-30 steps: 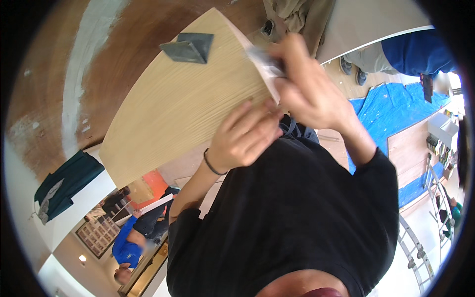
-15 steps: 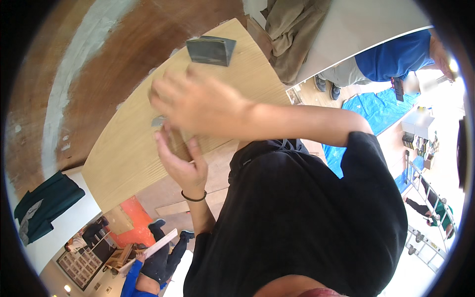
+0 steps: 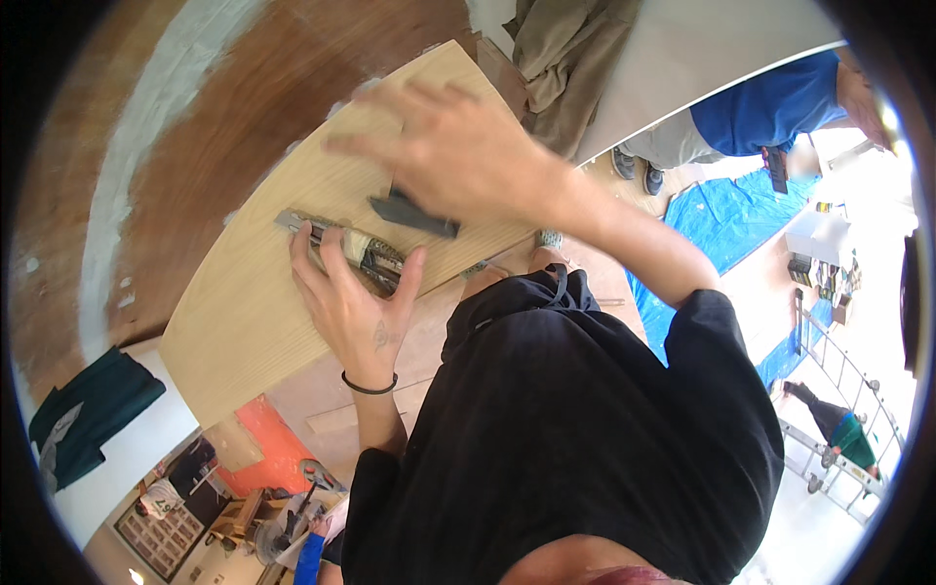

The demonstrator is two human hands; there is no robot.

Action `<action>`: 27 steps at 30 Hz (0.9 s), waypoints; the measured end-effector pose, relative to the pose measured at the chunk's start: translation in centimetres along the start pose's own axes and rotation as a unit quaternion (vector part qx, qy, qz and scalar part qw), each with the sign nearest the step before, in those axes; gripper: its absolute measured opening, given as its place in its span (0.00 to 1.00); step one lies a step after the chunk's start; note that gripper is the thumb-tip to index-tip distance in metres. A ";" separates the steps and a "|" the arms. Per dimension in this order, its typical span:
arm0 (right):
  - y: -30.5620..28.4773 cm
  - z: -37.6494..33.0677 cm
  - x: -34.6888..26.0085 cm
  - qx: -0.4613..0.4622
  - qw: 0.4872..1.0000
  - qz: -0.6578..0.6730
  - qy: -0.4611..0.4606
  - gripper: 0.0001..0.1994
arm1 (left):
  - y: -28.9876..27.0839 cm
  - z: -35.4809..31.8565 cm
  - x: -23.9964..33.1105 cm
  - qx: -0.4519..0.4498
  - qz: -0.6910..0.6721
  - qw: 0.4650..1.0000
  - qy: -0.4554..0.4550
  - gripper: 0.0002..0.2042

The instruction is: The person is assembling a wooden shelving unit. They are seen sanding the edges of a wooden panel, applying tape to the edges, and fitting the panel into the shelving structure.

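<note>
My left hand curls its fingers and thumb around a utility knife lying on a pale wood-grain panel. The knife's flat grey end points to the far left, and a dark patterned handle shows between my fingers and thumb. My right hand, smeared by motion, hovers over the panel with its fingers spread and nothing visible in them. Just below it on the near side is a dark grey folded piece, partly hidden by the hand; I cannot tell its material.
Beyond the panel's curved edge rises a brown wooden surface with a whitish filler stripe. A brown cloth lies at the far right, a dark green garment at left. A person in blue stands right, near a blue sheet and a ladder.
The dark folded piece has come from the panel's far end to nearer me. My right hand has moved right, away from my left hand, uncovering the knife.
</note>
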State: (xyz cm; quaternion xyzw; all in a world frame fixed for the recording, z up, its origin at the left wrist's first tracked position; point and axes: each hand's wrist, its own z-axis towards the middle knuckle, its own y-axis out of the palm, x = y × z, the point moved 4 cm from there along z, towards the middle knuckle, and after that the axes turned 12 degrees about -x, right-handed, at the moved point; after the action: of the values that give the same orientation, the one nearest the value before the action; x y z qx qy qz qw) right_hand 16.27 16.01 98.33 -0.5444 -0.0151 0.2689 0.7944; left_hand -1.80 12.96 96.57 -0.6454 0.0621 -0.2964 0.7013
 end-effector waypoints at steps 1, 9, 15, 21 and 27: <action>1.0 -0.4 -1.0 -0.038 0.999 0.030 0.001 0.13 | 0.1 0.0 0.2 0.002 -0.001 1.000 -0.010 0.32; 1.2 -2.2 -2.8 -0.128 0.953 0.274 0.015 0.19 | 0.8 0.1 1.3 0.014 -0.067 0.995 -0.072 0.28; -3.7 -6.6 4.7 0.010 0.794 0.599 0.101 0.24 | -0.6 -1.6 -2.2 0.057 -0.098 0.988 -0.108 0.19; 3.8 -12.2 7.3 0.054 0.741 0.625 0.241 0.12 | -1.8 0.3 -0.1 0.130 0.094 0.983 -0.085 0.18; 3.9 -10.3 5.0 0.049 0.816 0.530 0.225 0.26 | 2.6 15.2 5.6 0.097 0.056 0.991 0.072 0.11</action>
State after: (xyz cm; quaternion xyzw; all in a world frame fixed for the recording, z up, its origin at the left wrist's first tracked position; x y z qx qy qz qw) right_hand 22.21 10.44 89.38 -0.4736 0.4679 0.5187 0.5363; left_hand 10.83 23.39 98.18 -0.5468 0.1198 -0.3070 0.7697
